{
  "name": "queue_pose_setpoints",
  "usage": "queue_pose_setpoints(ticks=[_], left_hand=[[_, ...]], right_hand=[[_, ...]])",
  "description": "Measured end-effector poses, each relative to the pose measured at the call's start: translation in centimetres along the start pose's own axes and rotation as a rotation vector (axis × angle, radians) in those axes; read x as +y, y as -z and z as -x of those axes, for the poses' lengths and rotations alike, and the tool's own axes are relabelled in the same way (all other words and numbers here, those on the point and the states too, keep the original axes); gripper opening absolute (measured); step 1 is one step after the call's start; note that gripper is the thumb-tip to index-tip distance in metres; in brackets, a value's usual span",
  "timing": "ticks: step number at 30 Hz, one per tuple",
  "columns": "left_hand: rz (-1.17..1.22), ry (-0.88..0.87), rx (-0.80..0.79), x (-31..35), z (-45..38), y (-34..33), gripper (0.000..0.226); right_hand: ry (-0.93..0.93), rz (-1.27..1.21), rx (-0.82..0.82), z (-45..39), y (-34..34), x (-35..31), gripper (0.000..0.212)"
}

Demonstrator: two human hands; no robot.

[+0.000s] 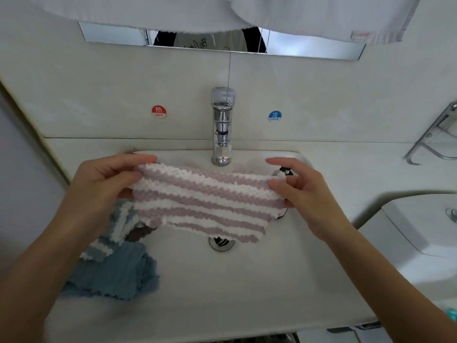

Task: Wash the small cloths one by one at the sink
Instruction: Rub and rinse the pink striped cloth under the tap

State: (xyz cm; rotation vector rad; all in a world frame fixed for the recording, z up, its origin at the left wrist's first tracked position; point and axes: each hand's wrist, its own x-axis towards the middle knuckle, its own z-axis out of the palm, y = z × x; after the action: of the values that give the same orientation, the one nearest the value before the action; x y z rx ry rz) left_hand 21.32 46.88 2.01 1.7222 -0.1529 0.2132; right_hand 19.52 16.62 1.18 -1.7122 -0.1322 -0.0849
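The left hand [103, 184] and right hand [300, 186] stretch a pink-and-white striped cloth [205, 201] between them above the sink [247, 280], just in front of the tap [222, 127]. Each hand pinches one end of it between thumb and fingers. More cloths, a blue striped cloth [118, 226] and a plain blue cloth [116, 273], lie in the basin's left side under the left forearm.

This is a bathroom, likely a compact hotel or dormitory unit. A white moulded sink [247, 280] sits in a one-piece counter with a chrome tap [222, 127] at 12 o'clock, flanked by a red HOT sticker [159, 111] and blue COLD sticker [274, 116]. Above hang a mirror strip [309, 47] and white towels [296, 13]; a chrome rack [430, 137] stands at 3 o'clock.
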Motion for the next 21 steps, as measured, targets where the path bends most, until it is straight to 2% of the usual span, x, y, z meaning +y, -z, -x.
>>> queue_pose_setpoints(ticks=[4,9,13,18,21], left_hand=[[-0.066,-0.048,-0.010,-0.56,0.40,0.00,0.057],[-0.084,-0.059,-0.016,-0.65,0.36,0.06,0.053],[-0.082,-0.052,0.005,-0.61,0.41,0.23,0.058],[-0.221,-0.108,0.046,-0.97,0.74,-0.42,0.041],[-0.226,-0.098,0.077,-1.17,0.61,-0.31,0.032]], right_hand=[[0.021,0.058,0.002,-0.43,0.09,0.43,0.015],[0.012,0.142,-0.118,-0.58,0.36,0.35,0.038],[0.017,0.240,-0.076,-0.64,0.29,0.16,0.037],[0.035,0.311,0.007,-0.59,0.42,0.28,0.034],[-0.010,0.266,0.024,-0.62,0.68,0.28,0.032]])
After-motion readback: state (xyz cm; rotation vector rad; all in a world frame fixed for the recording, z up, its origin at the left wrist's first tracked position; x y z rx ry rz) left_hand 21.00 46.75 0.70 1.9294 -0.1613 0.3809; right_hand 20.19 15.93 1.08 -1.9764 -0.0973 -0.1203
